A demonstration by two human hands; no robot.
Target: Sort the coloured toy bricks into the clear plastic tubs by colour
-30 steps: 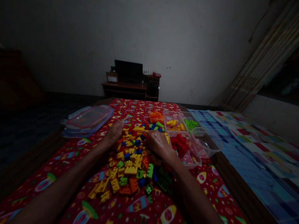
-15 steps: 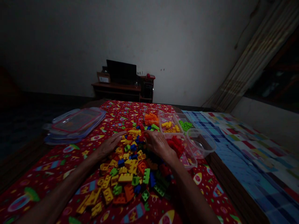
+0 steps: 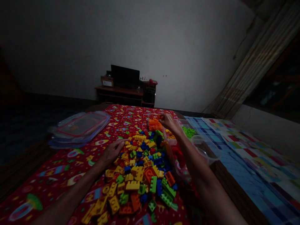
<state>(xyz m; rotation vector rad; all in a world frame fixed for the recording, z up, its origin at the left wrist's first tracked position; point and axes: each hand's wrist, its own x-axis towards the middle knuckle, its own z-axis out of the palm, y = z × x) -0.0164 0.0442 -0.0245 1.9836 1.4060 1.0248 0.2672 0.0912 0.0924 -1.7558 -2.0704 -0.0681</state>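
Note:
My left hand [image 3: 114, 150] rests at the left edge of a heap of mixed toy building bricks [image 3: 138, 172], its fingers loosely extended with nothing visible in them. Over a clear box of orange bricks [image 3: 155, 125], my right hand [image 3: 170, 122] pinches a small orange brick [image 3: 159, 117], mostly hidden by the fingers. Yellow bricks [image 3: 170, 134] fill part of the neighbouring box, half covered by my right forearm. Red bricks [image 3: 178, 155] lie in a nearer box, and green bricks [image 3: 188, 132] in one further right.
A round clear tub [image 3: 212, 150] stands at the table's right edge. Stacked clear lids [image 3: 81, 126] lie on the left side of the red patterned tablecloth [image 3: 77, 162]. Beyond the table is a desk [image 3: 119, 90] with a monitor [image 3: 125, 76]. A bed [image 3: 248, 162] borders the right.
My right hand has left the heap and moved up and right to the box of orange bricks. My left hand stays beside the heap, its fingers drawn back slightly. The view has shifted a little.

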